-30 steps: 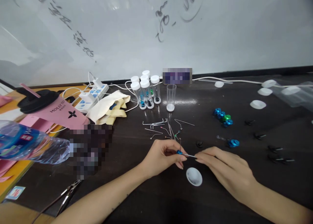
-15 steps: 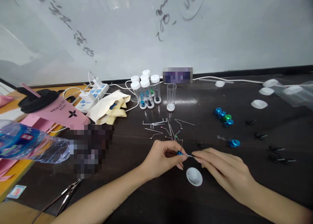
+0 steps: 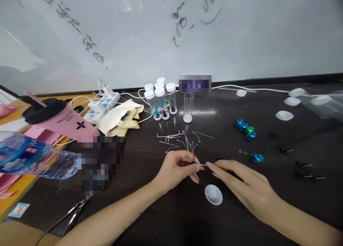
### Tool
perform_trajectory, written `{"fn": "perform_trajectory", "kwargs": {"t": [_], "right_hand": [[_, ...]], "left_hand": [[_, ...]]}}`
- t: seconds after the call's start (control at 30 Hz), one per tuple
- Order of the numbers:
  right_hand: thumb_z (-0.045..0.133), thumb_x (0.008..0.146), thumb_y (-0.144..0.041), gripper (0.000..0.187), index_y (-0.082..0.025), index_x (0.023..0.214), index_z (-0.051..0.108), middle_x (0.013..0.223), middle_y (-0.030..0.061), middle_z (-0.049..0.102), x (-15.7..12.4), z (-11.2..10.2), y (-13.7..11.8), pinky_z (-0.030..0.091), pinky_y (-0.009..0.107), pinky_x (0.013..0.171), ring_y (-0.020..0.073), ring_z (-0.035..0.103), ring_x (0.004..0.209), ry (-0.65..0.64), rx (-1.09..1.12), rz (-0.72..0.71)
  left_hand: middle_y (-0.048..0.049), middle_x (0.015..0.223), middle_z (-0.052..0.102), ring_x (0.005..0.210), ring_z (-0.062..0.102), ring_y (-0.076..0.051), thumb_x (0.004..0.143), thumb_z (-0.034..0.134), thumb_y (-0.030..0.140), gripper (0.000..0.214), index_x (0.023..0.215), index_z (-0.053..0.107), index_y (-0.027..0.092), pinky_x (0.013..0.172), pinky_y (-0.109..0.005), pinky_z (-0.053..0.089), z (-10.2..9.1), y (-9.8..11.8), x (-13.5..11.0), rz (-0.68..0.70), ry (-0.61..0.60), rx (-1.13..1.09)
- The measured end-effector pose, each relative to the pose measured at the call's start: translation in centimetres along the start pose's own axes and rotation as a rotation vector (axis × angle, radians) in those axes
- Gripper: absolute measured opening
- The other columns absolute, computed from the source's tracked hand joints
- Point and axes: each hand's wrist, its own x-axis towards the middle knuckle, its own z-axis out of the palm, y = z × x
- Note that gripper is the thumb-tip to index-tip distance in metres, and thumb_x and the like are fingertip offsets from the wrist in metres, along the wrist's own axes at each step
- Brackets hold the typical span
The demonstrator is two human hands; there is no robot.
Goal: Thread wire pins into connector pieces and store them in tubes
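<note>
My left hand (image 3: 173, 170) pinches a small blue metal part (image 3: 194, 162) between thumb and fingers, and a thin dark stem stands up from it. Most of the part is hidden by the fingertips. From the right, my right hand (image 3: 245, 183) grips a thin metal rod (image 3: 203, 165) that reaches to the left fingertips; its far end is out of sight. Just below the hands lies a small white cup (image 3: 213, 195) with dark bits inside. Bent wires with small coloured ends (image 3: 187, 142) and L-shaped metal keys (image 3: 169, 135) are beyond the left hand.
Blue and green metal parts (image 3: 251, 135), another blue part (image 3: 257, 158) and black hook-like pieces (image 3: 302, 165) lie to the right. Capped clear tubes (image 3: 160, 103) and an uncapped tube (image 3: 188, 108) stand behind. White caps (image 3: 284, 115), pliers (image 3: 77, 210), a bottle (image 3: 34, 156) and a pink cup (image 3: 66, 121) surround them.
Both hands have shifted slightly left and up with the blue part and the rod. The rod now lies closer to level.
</note>
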Motion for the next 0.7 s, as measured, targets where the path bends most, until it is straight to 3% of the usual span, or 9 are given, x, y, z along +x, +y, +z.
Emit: {"fn": "perform_trajectory", "kwargs": {"t": [0.37, 0.7], "right_hand": [[0.044, 0.096, -0.007, 0.039, -0.019, 0.129, 0.059, 0.111, 0.0102, 0.068, -0.72, 0.07, 0.43, 0.061, 0.030, 0.080, 0.0197, 0.068, 0.099, 0.010, 0.051, 0.019], [0.042, 0.093, -0.003, 0.040, -0.018, 0.128, 0.057, 0.088, 0.0049, 0.068, 0.12, -0.26, 0.35, 0.058, 0.023, 0.060, 0.0121, 0.066, 0.068, -0.036, 0.275, 0.088]], "left_hand": [[-0.0011, 0.062, 0.065, 0.055, 0.066, -0.013, 0.076, 0.073, 0.037, 0.026, 0.081, 0.067, 0.013, 0.061, -0.027, 0.057, 0.17, -0.58, -0.27, 0.046, 0.012, 0.146], [-0.0044, 0.069, 0.069, 0.060, 0.068, -0.015, 0.081, 0.068, 0.034, 0.021, 0.084, 0.069, 0.013, 0.064, -0.027, 0.058, 0.26, -0.69, -0.76, 0.095, -0.017, 0.321]]}}
